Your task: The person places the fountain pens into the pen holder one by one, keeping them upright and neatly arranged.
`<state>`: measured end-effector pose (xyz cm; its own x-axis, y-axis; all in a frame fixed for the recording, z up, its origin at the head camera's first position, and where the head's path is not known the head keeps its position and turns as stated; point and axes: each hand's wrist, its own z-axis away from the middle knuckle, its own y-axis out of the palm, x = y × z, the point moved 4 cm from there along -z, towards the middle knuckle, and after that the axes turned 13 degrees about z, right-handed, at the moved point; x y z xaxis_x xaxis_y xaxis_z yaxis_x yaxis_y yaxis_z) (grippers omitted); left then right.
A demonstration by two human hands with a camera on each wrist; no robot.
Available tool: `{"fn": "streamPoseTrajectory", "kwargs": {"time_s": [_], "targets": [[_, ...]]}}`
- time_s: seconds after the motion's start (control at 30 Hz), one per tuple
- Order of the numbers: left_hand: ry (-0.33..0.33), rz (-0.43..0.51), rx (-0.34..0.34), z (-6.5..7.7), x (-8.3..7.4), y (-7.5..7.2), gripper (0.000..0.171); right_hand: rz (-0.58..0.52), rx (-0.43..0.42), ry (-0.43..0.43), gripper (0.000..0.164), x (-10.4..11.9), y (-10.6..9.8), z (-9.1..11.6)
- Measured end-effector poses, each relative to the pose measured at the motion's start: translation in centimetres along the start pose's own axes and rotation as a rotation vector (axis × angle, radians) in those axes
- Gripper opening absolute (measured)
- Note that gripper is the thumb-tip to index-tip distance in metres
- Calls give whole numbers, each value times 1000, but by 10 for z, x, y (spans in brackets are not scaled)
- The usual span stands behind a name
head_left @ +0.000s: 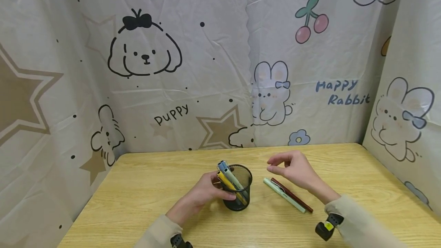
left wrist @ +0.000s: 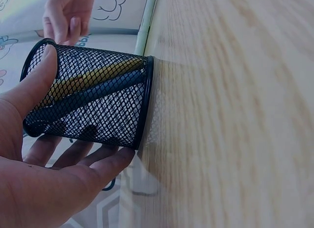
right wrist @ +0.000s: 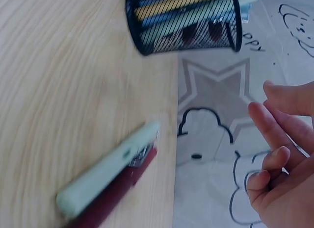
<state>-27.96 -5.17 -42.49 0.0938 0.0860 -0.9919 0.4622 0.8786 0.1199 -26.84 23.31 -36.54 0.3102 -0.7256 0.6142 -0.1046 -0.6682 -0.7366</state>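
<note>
Head view: the cup [head_left: 243, 199] stands on the table [head_left: 155, 179], pens [head_left: 234, 179] leaning inside, the left hand [head_left: 209, 189] gripping it; a slackened hold could tip it. Near a green pen [head_left: 288, 199] and a maroon pen [head_left: 296, 198] hangs the right hand [head_left: 297, 169], empty, loosely curled; brushing them might roll them. The right wrist view shows its folded outer fingers [right wrist: 276, 159], hidden in the head view.

The left hand [head_left: 209, 190] grips a black mesh pen cup [head_left: 231, 205] holding yellow, green and blue pens [head_left: 226, 181]. The right hand [head_left: 294, 168] hovers near a mint-green pen [head_left: 285, 196] and a dark red pen [head_left: 293, 195], side by side on the wood-grain table [head_left: 158, 175]
</note>
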Motion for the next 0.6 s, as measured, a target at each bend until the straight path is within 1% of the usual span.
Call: {"fn": "streamPoseTrajectory", "kwargs": {"time_s": [0.3, 0.43, 0.6], "targets": [[-5, 11, 21, 1, -2, 0, 76, 90, 27, -14, 17, -20, -14, 12], [-7, 8, 22, 1, -3, 0, 74, 119, 39, -21, 17, -27, -18, 15], [-14, 6, 20, 2, -2, 0, 73, 138, 73, -18, 21, -35, -19, 16]]}}
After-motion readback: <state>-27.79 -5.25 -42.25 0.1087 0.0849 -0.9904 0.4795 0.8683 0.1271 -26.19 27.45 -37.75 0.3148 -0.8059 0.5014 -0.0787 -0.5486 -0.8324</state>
